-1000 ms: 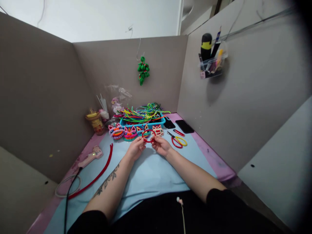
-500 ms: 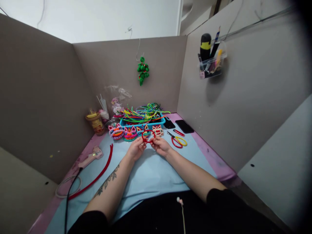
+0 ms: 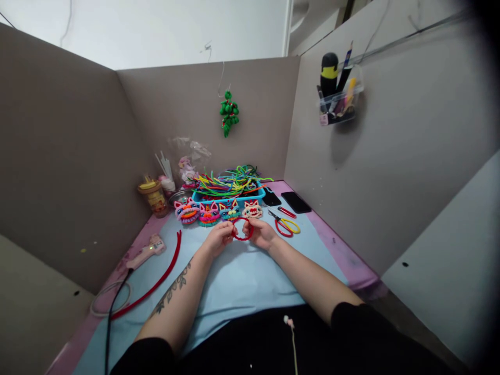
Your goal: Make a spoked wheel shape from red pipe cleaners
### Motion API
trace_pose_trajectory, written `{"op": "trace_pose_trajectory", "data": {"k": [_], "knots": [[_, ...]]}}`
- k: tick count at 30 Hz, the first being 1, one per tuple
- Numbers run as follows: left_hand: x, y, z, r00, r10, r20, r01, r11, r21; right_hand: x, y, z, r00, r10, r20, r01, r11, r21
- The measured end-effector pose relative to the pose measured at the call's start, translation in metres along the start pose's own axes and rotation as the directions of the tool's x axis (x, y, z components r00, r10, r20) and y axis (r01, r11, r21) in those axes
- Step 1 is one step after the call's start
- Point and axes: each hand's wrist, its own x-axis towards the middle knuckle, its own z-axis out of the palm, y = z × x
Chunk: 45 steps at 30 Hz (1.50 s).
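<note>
A red pipe-cleaner ring (image 3: pixel 242 239) is held up between my two hands over the blue table cover. My left hand (image 3: pixel 221 237) pinches its left side. On the opposite side, my right hand (image 3: pixel 261 233) grips it with curled fingers. Just beyond the hands stand several small fuzzy animal heads: a purple one (image 3: pixel 186 212), a pink one (image 3: pixel 209 213), a teal one (image 3: pixel 229 209) and a cream one (image 3: pixel 252 209). Long red pipe cleaners (image 3: pixel 164 276) lie on the cover to the left of my left forearm.
A blue basket (image 3: pixel 228 201) of coloured pipe cleaners stands behind the heads. Scissors (image 3: pixel 287 225) and phones (image 3: pixel 296 202) lie to the right. A pink glue gun (image 3: pixel 146 253) with a black cord rests at left, near a cup (image 3: pixel 154 200). Grey partitions (image 3: pixel 207 114) enclose the table.
The red ring has come lower and slightly right, and its loop has turned. My left hand has shifted its hold to the ring's left side; my right fingers have curled more.
</note>
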Motion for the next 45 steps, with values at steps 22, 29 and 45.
{"op": "trace_pose_trajectory", "data": {"k": [22, 29, 45], "knots": [[0.008, 0.004, -0.036, 0.962, 0.156, -0.224, 0.012, 0.794, 0.608, 0.005, -0.007, -0.018, 0.96, -0.278, 0.04, 0.166, 0.447, -0.879], [0.004, -0.019, -0.019, 0.985, 0.172, 0.022, -0.138, 0.702, 0.699, -0.003, -0.013, -0.022, 0.958, -0.048, 0.284, 0.287, 0.23, -0.93], [0.003, -0.022, -0.01, 0.999, 0.039, -0.022, 0.004, 0.418, 0.908, -0.007, -0.013, -0.01, 0.986, 0.152, 0.074, 0.1, -0.171, -0.98]]}}
